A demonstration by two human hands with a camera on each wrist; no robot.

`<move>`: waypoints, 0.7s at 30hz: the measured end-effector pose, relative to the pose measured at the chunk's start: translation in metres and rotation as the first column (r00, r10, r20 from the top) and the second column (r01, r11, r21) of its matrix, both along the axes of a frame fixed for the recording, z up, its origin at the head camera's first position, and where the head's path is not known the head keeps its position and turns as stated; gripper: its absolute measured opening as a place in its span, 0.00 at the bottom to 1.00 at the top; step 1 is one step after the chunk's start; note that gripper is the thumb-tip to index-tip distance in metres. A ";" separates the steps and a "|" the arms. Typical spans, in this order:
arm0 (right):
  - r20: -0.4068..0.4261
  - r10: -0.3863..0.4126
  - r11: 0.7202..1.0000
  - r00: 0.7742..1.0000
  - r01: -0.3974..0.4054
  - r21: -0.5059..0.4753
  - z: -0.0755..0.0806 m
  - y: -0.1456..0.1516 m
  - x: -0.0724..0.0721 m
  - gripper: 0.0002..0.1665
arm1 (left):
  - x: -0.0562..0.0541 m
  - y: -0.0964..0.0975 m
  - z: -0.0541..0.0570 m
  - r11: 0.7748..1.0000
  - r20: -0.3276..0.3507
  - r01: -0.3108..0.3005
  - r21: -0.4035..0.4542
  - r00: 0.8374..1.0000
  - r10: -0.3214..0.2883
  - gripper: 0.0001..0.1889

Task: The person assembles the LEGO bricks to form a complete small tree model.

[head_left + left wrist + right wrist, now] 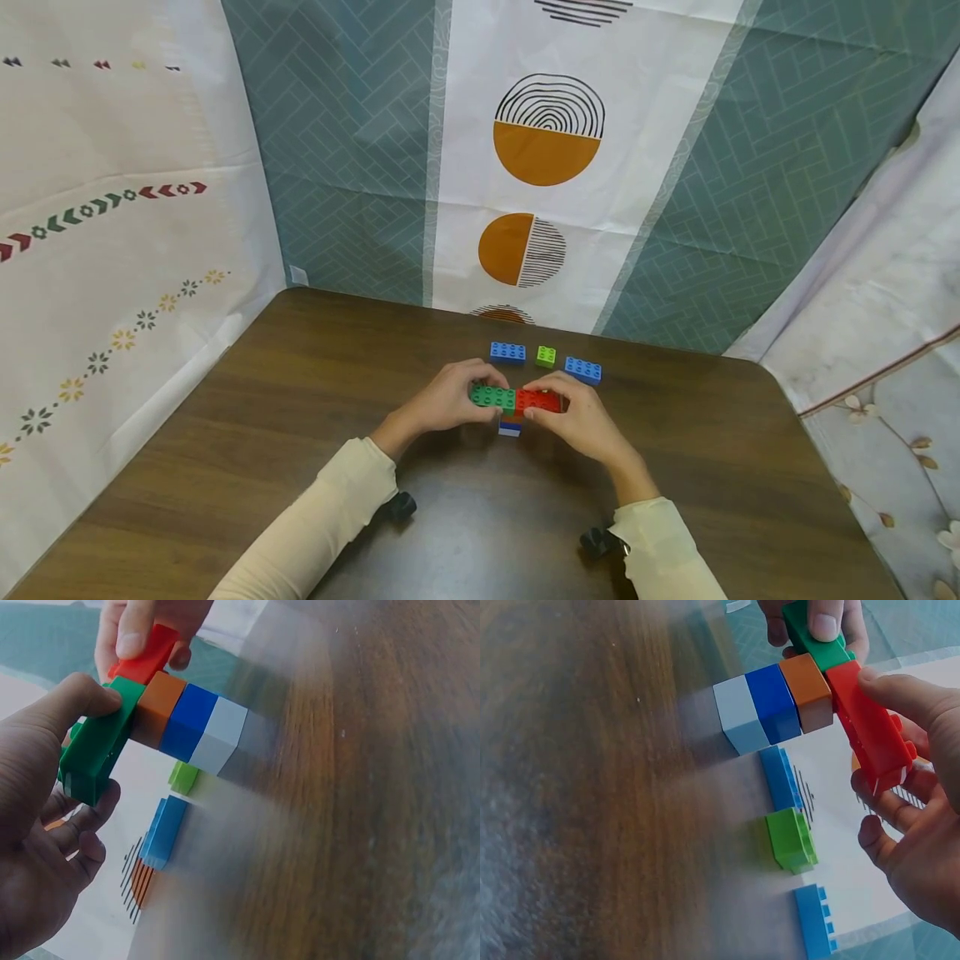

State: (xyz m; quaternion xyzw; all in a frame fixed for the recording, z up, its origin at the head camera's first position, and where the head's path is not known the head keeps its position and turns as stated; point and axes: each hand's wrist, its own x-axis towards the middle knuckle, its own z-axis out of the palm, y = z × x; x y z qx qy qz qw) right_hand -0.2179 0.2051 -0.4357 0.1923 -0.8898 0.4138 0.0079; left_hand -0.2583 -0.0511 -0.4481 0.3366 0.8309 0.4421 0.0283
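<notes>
Both grips are closed: the left hand (446, 398) pinches the green eight-stud brick (490, 396), the right hand (583, 417) the red brick (543, 402) at its right, end to end over the orange block (158, 710), blue block (189, 717) and white block (220, 735). To seat them well, press both straight down together; pushing one overhanging end alone could tip the narrow column. Whether they are fully locked, I cannot tell.

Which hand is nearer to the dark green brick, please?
Left. The left hand grips the dark green brick itself; the right hand is farther, gripping the red brick beside it.
</notes>
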 end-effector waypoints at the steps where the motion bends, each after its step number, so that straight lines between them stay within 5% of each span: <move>1: 0.000 0.000 1.000 1.000 0.000 0.002 0.000 0.000 0.000 0.19 | 0.000 0.000 0.000 1.000 -0.003 0.000 0.000 1.000 0.000 0.15; 21: -0.014 0.005 1.000 1.000 -0.005 0.016 0.002 -0.003 0.000 0.18 | 0.000 0.000 -0.001 1.000 -0.007 -0.001 -0.004 1.000 0.001 0.15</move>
